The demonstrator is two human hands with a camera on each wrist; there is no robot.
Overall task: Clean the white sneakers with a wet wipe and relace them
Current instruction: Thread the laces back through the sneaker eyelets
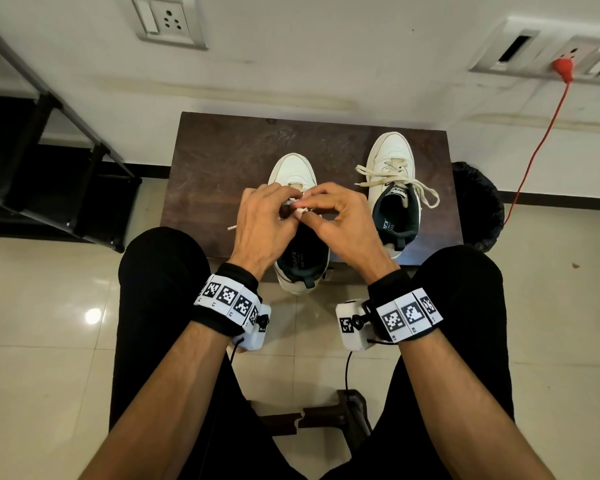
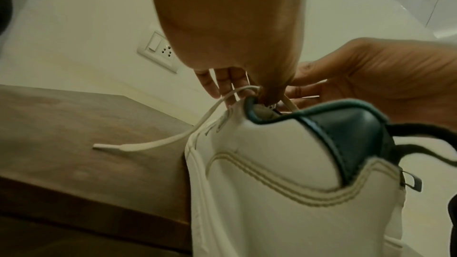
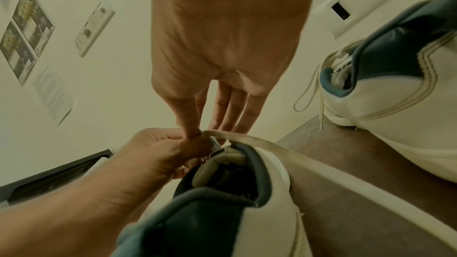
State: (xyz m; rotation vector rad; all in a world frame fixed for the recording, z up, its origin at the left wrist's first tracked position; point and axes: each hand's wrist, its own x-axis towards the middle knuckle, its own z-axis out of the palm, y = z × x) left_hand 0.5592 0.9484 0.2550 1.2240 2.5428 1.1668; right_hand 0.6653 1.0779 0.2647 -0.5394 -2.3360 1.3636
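a small dark wooden table (image 1: pixel 222 150) stands against a pale wall with switch plates, and a bin lined in black (image 1: pixel 478 202) sits just beside its right end. two white sneakers rest on the table, toes to the wall. the far sneaker (image 1: pixel 392 161) stands to the person's right, laced, its cream lace ends lying loose over the collar and tabletop. the near sneaker (image 1: pixel 293 168) is in front of the person, its heel reaching the table's near edge.

both hands meet over the near sneaker's tongue. the left hand (image 1: pixel 264 216) pinches the lace (image 2: pixel 158 142) at the top eyelets, the other fingers curled in; one free end trails onto the wood to the left. the right hand (image 1: pixel 343 216) pinches the other run of lace between thumb and forefinger, its remaining fingers nearly straight.

no wipe is in sight, so this looks like the relacing stage, near the top of this shoe. next, i'd guess, comes feeding a tip through an eyelet and drawing both ends even, which wants a firm pinch close to the tip.
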